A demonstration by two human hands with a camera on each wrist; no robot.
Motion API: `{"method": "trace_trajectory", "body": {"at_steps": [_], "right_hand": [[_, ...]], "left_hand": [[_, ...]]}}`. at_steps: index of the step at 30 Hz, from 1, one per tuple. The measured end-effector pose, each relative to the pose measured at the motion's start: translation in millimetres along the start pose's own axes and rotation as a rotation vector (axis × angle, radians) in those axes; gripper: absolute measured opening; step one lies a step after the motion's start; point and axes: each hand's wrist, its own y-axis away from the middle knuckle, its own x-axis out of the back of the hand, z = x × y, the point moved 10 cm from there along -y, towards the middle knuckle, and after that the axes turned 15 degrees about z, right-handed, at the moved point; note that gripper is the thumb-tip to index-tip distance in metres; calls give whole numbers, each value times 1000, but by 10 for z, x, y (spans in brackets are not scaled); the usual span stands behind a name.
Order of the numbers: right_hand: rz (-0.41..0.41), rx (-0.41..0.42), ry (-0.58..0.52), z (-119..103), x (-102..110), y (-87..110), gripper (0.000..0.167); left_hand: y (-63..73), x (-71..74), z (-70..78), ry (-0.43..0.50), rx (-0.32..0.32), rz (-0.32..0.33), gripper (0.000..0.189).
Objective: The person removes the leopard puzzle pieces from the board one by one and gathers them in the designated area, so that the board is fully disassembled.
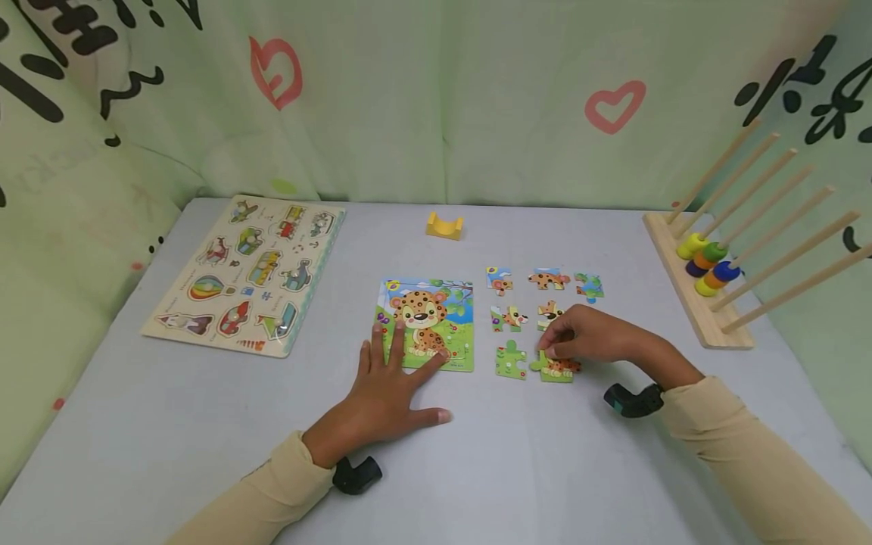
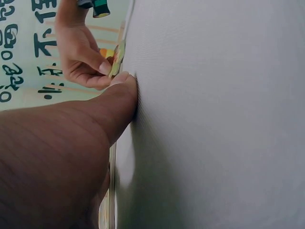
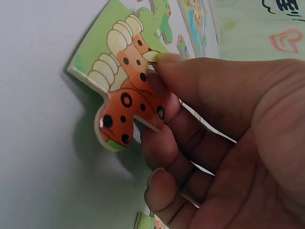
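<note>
My left hand (image 1: 381, 392) rests with fingers spread on the lower part of a square leopard picture board (image 1: 450, 306). To its right, my right hand (image 1: 599, 334) pinches a jigsaw piece (image 3: 126, 78) between thumb and fingers. That piece is green, with spotted orange leopard body and cream paws, and it looks tilted up off the table in the right wrist view. Around it lie several loose pieces: a green one (image 1: 510, 360), one with part of a face (image 1: 508, 319), and a spotted one (image 1: 549, 278). The right hand partly covers another face piece (image 1: 549, 313).
A wooden peg stand (image 1: 702, 306) with coloured rings (image 1: 715, 253) stands at the right. An inset picture board (image 1: 255, 284) lies at the left. Near the back edge sits a yellow curved block (image 1: 444, 226). Printed green cloth (image 1: 443, 98) hangs behind the white table (image 1: 518, 469).
</note>
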Motion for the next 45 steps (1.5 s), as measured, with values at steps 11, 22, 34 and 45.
{"method": "trace_trajectory", "body": {"at_steps": [11, 22, 34, 45], "right_hand": [[46, -22, 18, -12, 38, 39, 8], [168, 74, 93, -147, 209, 47, 11], [225, 192, 39, -496, 68, -254, 15], [236, 249, -8, -729, -106, -521, 17]], "left_hand": [[-8, 18, 29, 4, -5, 5, 82], [-6, 7, 18, 13, -4, 0, 82], [-16, -10, 31, 65, -13, 7, 82], [-1, -6, 98, 49, -53, -3, 78]]}}
